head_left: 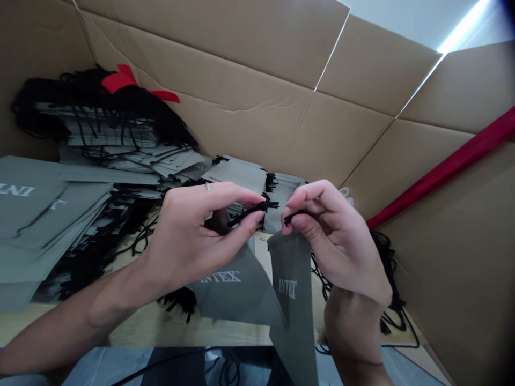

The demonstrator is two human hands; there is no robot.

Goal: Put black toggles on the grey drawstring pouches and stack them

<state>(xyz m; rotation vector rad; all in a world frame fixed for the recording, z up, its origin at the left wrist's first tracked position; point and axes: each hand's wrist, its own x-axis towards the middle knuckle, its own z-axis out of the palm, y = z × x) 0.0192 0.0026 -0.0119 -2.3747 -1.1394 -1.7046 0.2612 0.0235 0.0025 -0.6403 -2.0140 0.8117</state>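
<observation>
My left hand [201, 230] pinches a black cord [270, 205] between thumb and fingertips, its end pointing right. Across a small gap, my right hand [333, 241] pinches another black cord end [288, 219]. Below both hands hangs grey sheet material, with one printed panel [237, 295] under the left hand and another printed panel [293, 300] under the right. White INTEX lettering shows on the left panel. My fingers partly hide how the cords join the panels.
Stacked grey pieces [24, 230] with black cords lie at left. Behind them, a black cord bundle [40, 96] carries a red strip [120, 79]. Cardboard walls [257, 69] enclose the wooden table [225, 335]. A dark red strip [442, 169] runs along the right; loose black cords [396, 316] lie below.
</observation>
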